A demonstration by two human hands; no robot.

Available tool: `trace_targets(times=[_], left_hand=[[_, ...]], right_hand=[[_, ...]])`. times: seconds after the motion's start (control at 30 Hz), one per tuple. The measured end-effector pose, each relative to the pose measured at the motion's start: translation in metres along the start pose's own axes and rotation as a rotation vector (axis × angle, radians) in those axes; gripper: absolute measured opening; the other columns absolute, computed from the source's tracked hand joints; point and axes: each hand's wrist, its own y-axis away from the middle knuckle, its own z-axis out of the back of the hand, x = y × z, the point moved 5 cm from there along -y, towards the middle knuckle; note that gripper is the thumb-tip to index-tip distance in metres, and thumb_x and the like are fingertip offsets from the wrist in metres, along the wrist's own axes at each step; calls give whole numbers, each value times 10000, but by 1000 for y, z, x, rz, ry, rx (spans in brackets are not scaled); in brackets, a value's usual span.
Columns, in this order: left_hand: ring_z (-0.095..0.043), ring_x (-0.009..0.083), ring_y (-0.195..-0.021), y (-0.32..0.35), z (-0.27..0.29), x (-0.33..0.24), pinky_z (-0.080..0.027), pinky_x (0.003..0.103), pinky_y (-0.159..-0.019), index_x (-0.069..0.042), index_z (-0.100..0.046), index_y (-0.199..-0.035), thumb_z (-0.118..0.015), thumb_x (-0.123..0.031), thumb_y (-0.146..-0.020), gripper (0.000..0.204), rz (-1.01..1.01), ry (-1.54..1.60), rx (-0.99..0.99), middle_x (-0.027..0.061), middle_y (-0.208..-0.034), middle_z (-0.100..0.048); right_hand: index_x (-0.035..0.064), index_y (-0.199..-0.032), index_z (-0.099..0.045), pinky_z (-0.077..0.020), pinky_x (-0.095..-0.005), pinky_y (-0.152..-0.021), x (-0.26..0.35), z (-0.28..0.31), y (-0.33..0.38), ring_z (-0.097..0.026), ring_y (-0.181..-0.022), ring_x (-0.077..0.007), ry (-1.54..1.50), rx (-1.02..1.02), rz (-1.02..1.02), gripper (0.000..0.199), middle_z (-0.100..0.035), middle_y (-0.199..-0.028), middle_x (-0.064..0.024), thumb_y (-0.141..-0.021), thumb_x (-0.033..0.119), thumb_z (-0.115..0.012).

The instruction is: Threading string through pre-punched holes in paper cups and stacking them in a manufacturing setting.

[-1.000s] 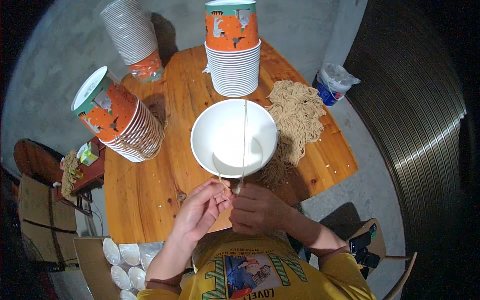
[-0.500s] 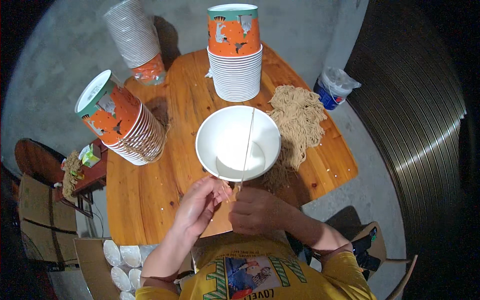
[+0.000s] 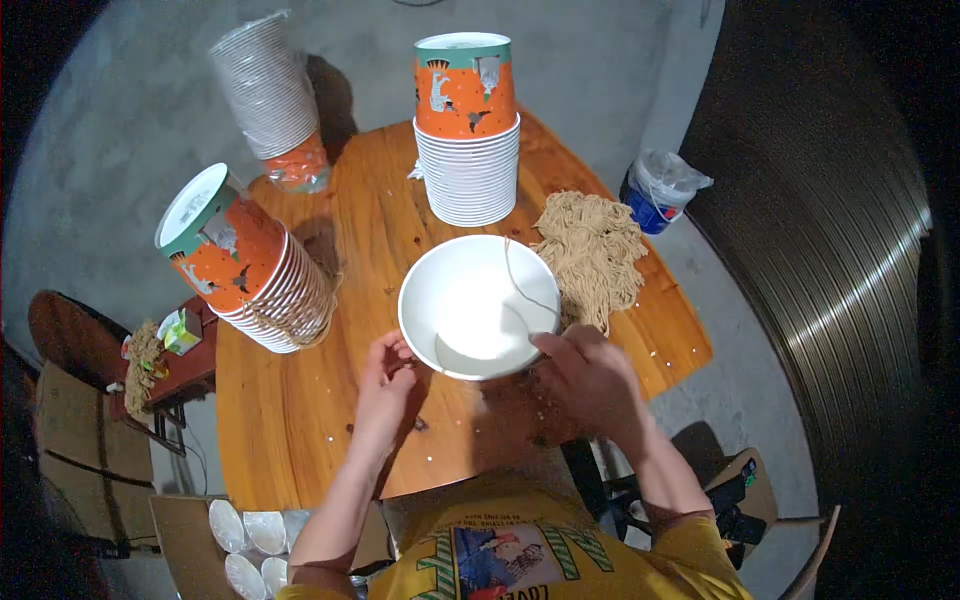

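Observation:
In front of me a white paper bucket [image 3: 455,340] stands mouth up on the wooden table. A thin brown cord [image 3: 516,284] comes off its far rim and curves slackly over the inside toward the right rim. My left hand [image 3: 385,395] is beside the bucket's near left side, thumb and fingers apart, with nothing seen in it. At the right rim, my right hand [image 3: 597,375] has its fingers bent over the edge, close to the cord. The cord's other end is hidden. A heap of tan cords [image 3: 590,250] lies right of the bucket.
Behind stands an upside-down stack of orange-patterned buckets [image 3: 468,160]. Another stack [image 3: 240,260], draped with cords, leans at the left. A plastic-wrapped stack [image 3: 265,90] is at the far left. A bin [image 3: 660,195] sits beyond the table's right edge.
My hands have moved apart from the near rim, the right one going up to the right rim. The cord, taut across the mouth before, now hangs slack. The view has tilted slightly.

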Motion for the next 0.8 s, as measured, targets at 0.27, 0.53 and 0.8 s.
trace_targets(times=[0.27, 0.53, 0.8], left_hand=[[-395, 218, -1265, 9, 29, -64, -266, 359, -1084, -9, -369, -1328, -550, -148, -853, 526, -516, 46, 226, 139, -1335, -440], [-213, 379, -1367, 32, 100, -183, -269, 493, -1084, -72, -154, -1453, -855, -598, -391, 1377, -1571, -485, 299, 243, -1473, -171], [-384, 331, -1268, -1, 164, -250, -397, 470, -1034, -125, -28, -1443, -881, -426, -509, 1300, -1465, -785, -140, 175, -1456, -175]], right_hand=[[57, -958, -601, -461, -270, -733, -41, -5, -43, -582, -827, -144, -868, -51, -455, 151, -617, -859, -12, -808, 70, -606], [109, -799, -480, -254, -181, -427, 52, -33, -163, -293, -479, -23, -1995, 491, -511, 158, -315, -603, 83, -913, 163, -573], [66, -1020, -594, -338, -148, -451, 97, -73, -259, -375, -512, -22, -1974, 439, -455, 157, -472, -670, 50, -906, 174, -584]])
